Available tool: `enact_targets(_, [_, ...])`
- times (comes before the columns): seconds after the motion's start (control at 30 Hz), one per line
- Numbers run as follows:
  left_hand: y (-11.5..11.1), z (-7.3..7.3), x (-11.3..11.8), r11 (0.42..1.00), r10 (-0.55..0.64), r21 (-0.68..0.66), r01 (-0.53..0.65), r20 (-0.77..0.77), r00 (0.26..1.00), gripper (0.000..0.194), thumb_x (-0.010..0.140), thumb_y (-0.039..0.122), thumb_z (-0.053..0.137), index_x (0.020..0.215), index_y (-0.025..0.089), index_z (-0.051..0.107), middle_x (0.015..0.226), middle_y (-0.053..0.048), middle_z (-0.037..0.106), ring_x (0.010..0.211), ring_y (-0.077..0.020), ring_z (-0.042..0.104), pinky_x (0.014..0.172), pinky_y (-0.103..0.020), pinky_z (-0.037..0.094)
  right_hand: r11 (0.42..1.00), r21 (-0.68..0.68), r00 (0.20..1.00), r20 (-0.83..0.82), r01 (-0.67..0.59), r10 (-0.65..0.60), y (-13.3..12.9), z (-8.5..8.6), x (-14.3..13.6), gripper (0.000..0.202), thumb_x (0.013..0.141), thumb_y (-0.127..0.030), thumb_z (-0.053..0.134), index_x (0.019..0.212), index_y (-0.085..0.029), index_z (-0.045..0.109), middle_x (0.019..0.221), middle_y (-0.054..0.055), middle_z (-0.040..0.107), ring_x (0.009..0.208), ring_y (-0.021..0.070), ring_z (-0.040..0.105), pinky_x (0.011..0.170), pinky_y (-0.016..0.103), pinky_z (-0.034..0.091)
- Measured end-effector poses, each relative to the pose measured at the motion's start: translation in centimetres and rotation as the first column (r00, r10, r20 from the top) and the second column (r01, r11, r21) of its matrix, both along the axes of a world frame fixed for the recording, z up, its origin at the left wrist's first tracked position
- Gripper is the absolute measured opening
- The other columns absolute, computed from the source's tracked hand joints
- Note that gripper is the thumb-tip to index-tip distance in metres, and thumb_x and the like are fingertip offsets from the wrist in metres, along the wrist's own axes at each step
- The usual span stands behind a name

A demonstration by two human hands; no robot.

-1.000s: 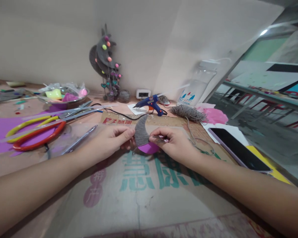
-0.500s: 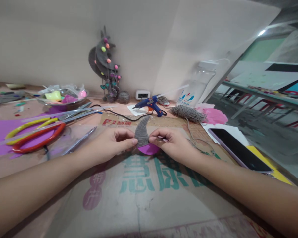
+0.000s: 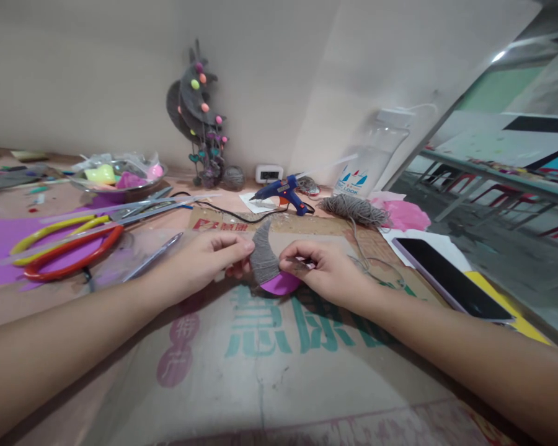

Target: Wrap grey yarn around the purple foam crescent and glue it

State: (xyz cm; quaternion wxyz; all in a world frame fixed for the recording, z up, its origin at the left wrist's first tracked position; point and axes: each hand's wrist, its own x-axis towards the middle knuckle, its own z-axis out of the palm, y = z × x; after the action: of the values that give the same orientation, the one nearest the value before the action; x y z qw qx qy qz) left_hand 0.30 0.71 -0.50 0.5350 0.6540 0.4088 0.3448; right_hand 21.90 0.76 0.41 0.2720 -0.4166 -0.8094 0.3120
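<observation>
Pinching the yarn-wrapped crescent [image 3: 263, 255], near six o'clock from the glue gun [image 3: 286, 188], at nine o'clock with the left hand [image 3: 216, 255], at three with the right hand [image 3: 322, 266]. Could loosen the grey coils [image 3: 266, 270] by easing either pinch.

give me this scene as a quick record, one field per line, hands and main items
piece in hand: crescent piece, wrapped in grey yarn, lower end bare purple
left hand: thumb and fingers at its left edge
right hand: fingers pinched at its right edge
surface: printed cardboard
yarn: grey bundle, beyond the right hand, strand trailing
glue gun: blue, beyond the crescent, nozzle pointing left
scissors: red and yellow handles, far left
phone: face up, dark screen, right side
</observation>
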Motion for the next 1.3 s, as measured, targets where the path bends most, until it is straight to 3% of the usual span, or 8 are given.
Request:
enact_targets(0.33, [0.2, 0.0, -0.4, 0.999, -0.041, -0.006, 0.041, -0.044, 0.998, 0.030, 0.084, 0.033, 0.053, 0.062, 0.017, 0.063, 0.061, 0.003, 0.061, 0.057, -0.0086, 0.052, 0.056, -0.019, 0.040, 0.977, 0.211, 0.992, 0.125, -0.036, 0.010, 0.0, -0.7, 0.5, 0.014, 0.077, -0.009, 0.054, 0.081, -0.018, 0.064, 0.071, -0.002, 0.064, 0.062, 0.0094, 0.055, 0.061, 0.020, 0.040])
enact_targets(0.47, [0.0, 0.1, -0.4, 0.999, -0.042, 0.008, 0.042, -0.020, 0.999, 0.032, 0.085, 0.036, 0.051, 0.062, 0.016, 0.060, 0.059, 0.004, 0.059, 0.056, -0.0080, 0.051, 0.055, -0.019, 0.040, 0.979, 0.201, 0.991, 0.134, -0.039, 0.012, 0.0, -0.7, 0.5, 0.013, 0.077, -0.009, 0.055, 0.080, -0.018, 0.064, 0.071, -0.002, 0.064, 0.063, 0.0095, 0.056, 0.062, 0.020, 0.040])
enact_targets(0.6, [0.0, 0.2, -0.2, 0.999, -0.033, 0.035, 0.037, -0.096, 0.995, 0.036, 0.086, 0.039, 0.050, 0.061, 0.016, 0.059, 0.058, 0.003, 0.058, 0.055, -0.0087, 0.051, 0.054, -0.019, 0.039, 0.977, 0.203, 0.987, 0.154, -0.067, 0.035, 0.2, -0.8, 0.5, 0.012, 0.079, -0.011, 0.055, 0.081, -0.019, 0.063, 0.074, -0.002, 0.065, 0.067, 0.0101, 0.057, 0.066, 0.021, 0.041])
enact_targets(0.7, [-0.1, 0.2, 0.0, 0.997, 0.005, 0.083, 0.008, -0.144, 0.990, 0.035, 0.087, 0.037, 0.048, 0.061, 0.016, 0.059, 0.058, 0.003, 0.058, 0.055, -0.0091, 0.051, 0.054, -0.020, 0.039, 0.973, 0.231, 0.989, 0.144, -0.007, -0.027, 0.1, -0.8, 0.5, 0.012, 0.082, -0.017, 0.055, 0.092, -0.020, 0.061, 0.080, -0.001, 0.065, 0.070, 0.0117, 0.058, 0.066, 0.022, 0.042])
enact_targets(0.83, [-0.2, 0.2, 0.1, 0.993, 0.026, 0.117, -0.003, -0.189, 0.982, 0.035, 0.087, 0.037, 0.046, 0.062, 0.017, 0.059, 0.058, 0.003, 0.057, 0.053, -0.0090, 0.049, 0.052, -0.020, 0.038, 0.923, 0.380, 0.986, 0.121, 0.057, -0.110, -0.4, -0.3, 0.5, 0.028, 0.084, -0.031, 0.055, 0.109, -0.018, 0.052, 0.092, 0.005, 0.063, 0.075, 0.0156, 0.057, 0.065, 0.027, 0.043])
enact_targets(0.97, [-0.2, 0.2, 0.0, 0.991, 0.026, 0.132, 0.001, -0.204, 0.979, 0.036, 0.087, 0.038, 0.045, 0.061, 0.017, 0.058, 0.058, 0.002, 0.056, 0.054, -0.0099, 0.050, 0.053, -0.021, 0.038, 0.843, 0.538, 0.977, 0.187, -0.017, -0.100, -0.9, 0.2, 0.6, 0.024, 0.090, -0.029, 0.045, 0.110, -0.016, 0.051, 0.091, 0.007, 0.063, 0.076, 0.0173, 0.057, 0.067, 0.029, 0.042])
enact_targets(1.1, [-0.2, 0.1, 0.0, 0.987, 0.008, 0.158, 0.026, -0.211, 0.977, 0.035, 0.087, 0.036, 0.045, 0.059, 0.017, 0.054, 0.058, 0.003, 0.054, 0.056, -0.0099, 0.050, 0.055, -0.021, 0.038, 0.796, 0.590, 0.962, 0.272, -0.135, -0.039, -1.2, 0.3, 0.5, 0.022, 0.090, -0.029, 0.046, 0.104, -0.015, 0.055, 0.087, 0.007, 0.064, 0.075, 0.0177, 0.057, 0.066, 0.029, 0.042])
enact_targets(1.3, [-0.2, 0.1, -0.1, 0.983, -0.023, 0.173, 0.062, -0.217, 0.976, 0.034, 0.088, 0.036, 0.045, 0.062, 0.016, 0.053, 0.059, 0.004, 0.051, 0.055, -0.0082, 0.047, 0.053, -0.020, 0.036, 0.881, 0.473, 0.969, 0.223, -0.014, -0.104, -1.2, 0.3, 0.4, 0.035, 0.076, -0.029, 0.066, 0.110, -0.020, 0.060, 0.078, 0.002, 0.064, 0.066, 0.0144, 0.055, 0.060, 0.026, 0.039])
